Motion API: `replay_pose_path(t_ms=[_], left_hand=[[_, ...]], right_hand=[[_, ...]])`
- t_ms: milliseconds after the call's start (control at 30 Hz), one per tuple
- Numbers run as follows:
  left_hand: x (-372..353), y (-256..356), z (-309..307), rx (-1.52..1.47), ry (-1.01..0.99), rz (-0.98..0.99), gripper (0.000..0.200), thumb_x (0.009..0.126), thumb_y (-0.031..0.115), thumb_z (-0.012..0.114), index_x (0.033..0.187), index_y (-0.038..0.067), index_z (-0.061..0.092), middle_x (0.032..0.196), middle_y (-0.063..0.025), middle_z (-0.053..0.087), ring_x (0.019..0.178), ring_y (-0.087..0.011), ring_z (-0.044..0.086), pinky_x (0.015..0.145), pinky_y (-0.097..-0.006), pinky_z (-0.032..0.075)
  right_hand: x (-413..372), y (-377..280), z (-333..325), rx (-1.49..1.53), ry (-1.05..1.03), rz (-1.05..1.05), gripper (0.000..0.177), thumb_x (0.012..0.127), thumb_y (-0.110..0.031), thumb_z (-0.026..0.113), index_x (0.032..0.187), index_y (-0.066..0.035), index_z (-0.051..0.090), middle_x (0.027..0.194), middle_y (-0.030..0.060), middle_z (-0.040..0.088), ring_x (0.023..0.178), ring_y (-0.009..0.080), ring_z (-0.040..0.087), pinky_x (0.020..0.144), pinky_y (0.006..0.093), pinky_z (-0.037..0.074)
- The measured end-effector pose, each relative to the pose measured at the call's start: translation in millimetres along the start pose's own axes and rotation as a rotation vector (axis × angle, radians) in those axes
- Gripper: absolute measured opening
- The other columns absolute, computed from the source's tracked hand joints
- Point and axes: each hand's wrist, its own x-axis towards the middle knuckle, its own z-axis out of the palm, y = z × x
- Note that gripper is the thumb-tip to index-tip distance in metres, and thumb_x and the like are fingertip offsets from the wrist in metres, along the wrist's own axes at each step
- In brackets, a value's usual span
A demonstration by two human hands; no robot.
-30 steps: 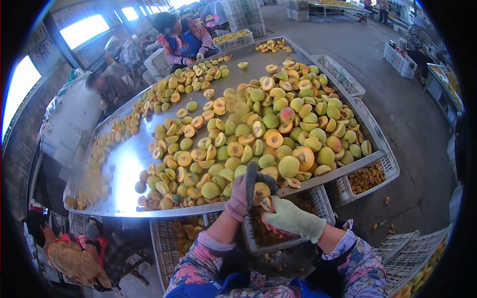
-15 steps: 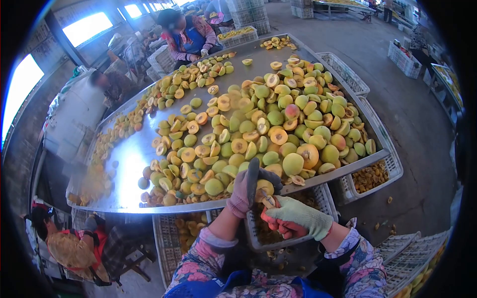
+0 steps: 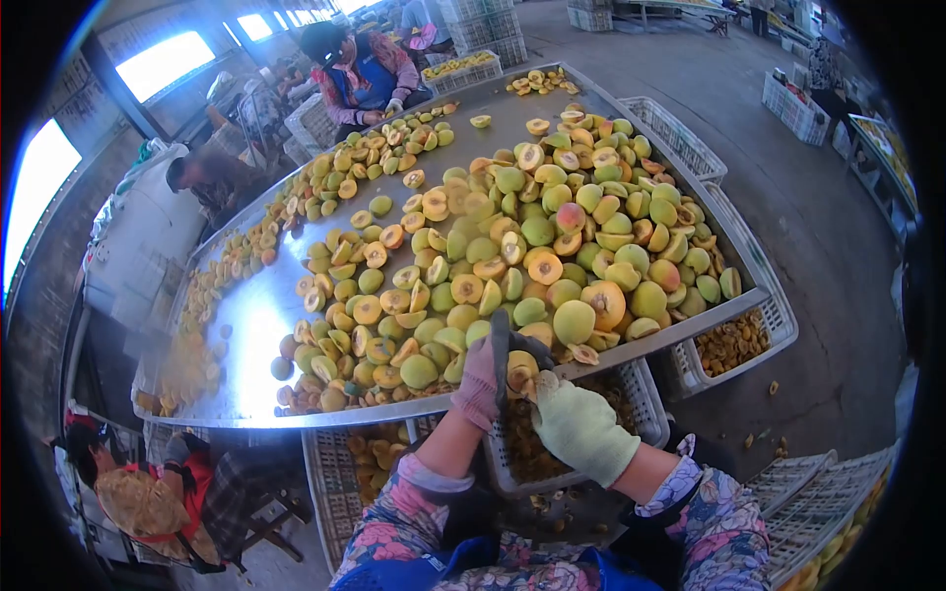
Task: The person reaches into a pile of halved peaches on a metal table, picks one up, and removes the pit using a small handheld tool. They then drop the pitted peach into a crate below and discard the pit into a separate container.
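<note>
Gripped peach half (image 3: pixel 520 372) in left hand (image 3: pixel 480 382), just over the near edge of steel table (image 3: pixel 246 325). Pressed right hand (image 3: pixel 581 430) onto it from 5 o'clock. Both gloves closed together on the fruit, no gap between. Had dark tool (image 3: pixel 498 340) upright at 9 o'clock of the fruit, long axis 12–6. Couldn't tell which hand held it. Noted white crate (image 3: pixel 645 394) underneath, fruit pile (image 3: pixel 552 227) at 12 o'clock, co-worker (image 3: pixel 355 69) far off at 11 o'clock.
</note>
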Motion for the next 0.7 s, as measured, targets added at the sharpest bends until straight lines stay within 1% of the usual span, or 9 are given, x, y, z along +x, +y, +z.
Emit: replay_pose_path(t_ms=[133, 200, 233, 333, 467, 600, 633, 667, 700], left_hand=[[2, -2, 4, -0.092, -0.058, -0.047, 0.071, 0.093, 0.059, 0.053, 0.121, -0.006, 0.049, 0.09, -0.0125, 0.071, 0.085, -0.0294, 0.07, 0.078, -0.0418, 0.056], [1, -30, 19, -0.958, 0.055, -0.486, 0.066, 0.096, 0.057, 0.048, 0.113, -0.006, 0.055, 0.096, -0.0182, 0.069, 0.089, -0.0337, 0.069, 0.081, -0.0444, 0.057], [7, 9, 6, -1.403, 0.109, -0.763, 0.064, 0.097, 0.055, 0.047, 0.109, -0.007, 0.056, 0.1, -0.0238, 0.067, 0.092, -0.0389, 0.067, 0.085, -0.049, 0.056], [8, 25, 1, -1.549, 0.15, -0.805, 0.066, 0.097, 0.056, 0.046, 0.109, -0.008, 0.056, 0.101, -0.0231, 0.067, 0.092, -0.0388, 0.067, 0.086, -0.0491, 0.056], [5, 10, 0, -1.595, 0.146, -0.605, 0.066, 0.097, 0.056, 0.046, 0.109, -0.008, 0.057, 0.1, -0.0233, 0.067, 0.091, -0.0391, 0.067, 0.086, -0.0473, 0.056], [7, 10, -3, -1.285, 0.37, -0.486, 0.063, 0.101, 0.051, 0.04, 0.109, -0.008, 0.059, 0.094, -0.0208, 0.069, 0.088, -0.0319, 0.069, 0.083, -0.041, 0.058], [7, 5, -6, -0.638, 0.277, -0.273, 0.055, 0.104, 0.043, 0.04, 0.11, -0.007, 0.06, 0.094, -0.0171, 0.07, 0.087, -0.0257, 0.07, 0.081, -0.0365, 0.057], [5, 16, -11, -0.534, 0.202, -0.072, 0.033, 0.104, 0.026, 0.047, 0.109, -0.003, 0.063, 0.097, -0.0113, 0.071, 0.087, -0.0164, 0.069, 0.081, -0.0299, 0.055], [4, 7, 0, -0.779, 0.124, -0.057, 0.028, 0.101, 0.021, 0.051, 0.111, -0.001, 0.064, 0.1, -0.0108, 0.071, 0.088, -0.0141, 0.067, 0.083, -0.0275, 0.053]], right_hand=[[1, 1, 7, -0.203, 0.113, 0.029, 0.024, 0.087, -0.022, 0.059, 0.101, -0.004, 0.051, 0.077, 0.0146, 0.063, 0.067, 0.0334, 0.066, 0.055, 0.0447, 0.052], [3, 4, 8, -0.271, 0.173, -0.014, 0.023, 0.087, -0.022, 0.06, 0.1, -0.005, 0.051, 0.077, 0.0129, 0.062, 0.066, 0.0316, 0.066, 0.053, 0.043, 0.051], [4, 6, 9, -0.284, 0.224, -0.057, 0.023, 0.086, -0.021, 0.061, 0.098, -0.005, 0.051, 0.077, 0.0124, 0.061, 0.065, 0.0312, 0.065, 0.052, 0.0423, 0.05], [1, 6, 4, -0.289, 0.279, -0.132, 0.023, 0.084, -0.02, 0.063, 0.096, -0.007, 0.05, 0.077, 0.0118, 0.061, 0.064, 0.0311, 0.065, 0.051, 0.042, 0.05], [-4, 7, 7, -0.166, 0.285, -0.227, 0.019, 0.087, -0.023, 0.058, 0.097, -0.007, 0.05, 0.069, 0.0075, 0.058, 0.056, 0.026, 0.064, 0.047, 0.0407, 0.05], [-11, 9, -10, -0.069, -0.116, -0.123, 0.022, 0.087, -0.024, 0.055, 0.098, -0.005, 0.053, 0.078, 0.0168, 0.067, 0.069, 0.0357, 0.068, 0.058, 0.0472, 0.054], [-11, 10, -13, -0.107, -0.172, -0.071, 0.024, 0.087, -0.025, 0.055, 0.099, -0.004, 0.054, 0.08, 0.0185, 0.068, 0.072, 0.0368, 0.068, 0.061, 0.0484, 0.054], [-12, 10, -16, -0.145, -0.225, -0.019, 0.026, 0.086, -0.026, 0.055, 0.1, -0.004, 0.055, 0.082, 0.0202, 0.069, 0.075, 0.0378, 0.069, 0.065, 0.0495, 0.055], [-11, 9, -19, -0.168, -0.23, 0.027, 0.026, 0.084, -0.026, 0.058, 0.1, -0.005, 0.056, 0.082, 0.0187, 0.068, 0.077, 0.0374, 0.068, 0.066, 0.0486, 0.054]])
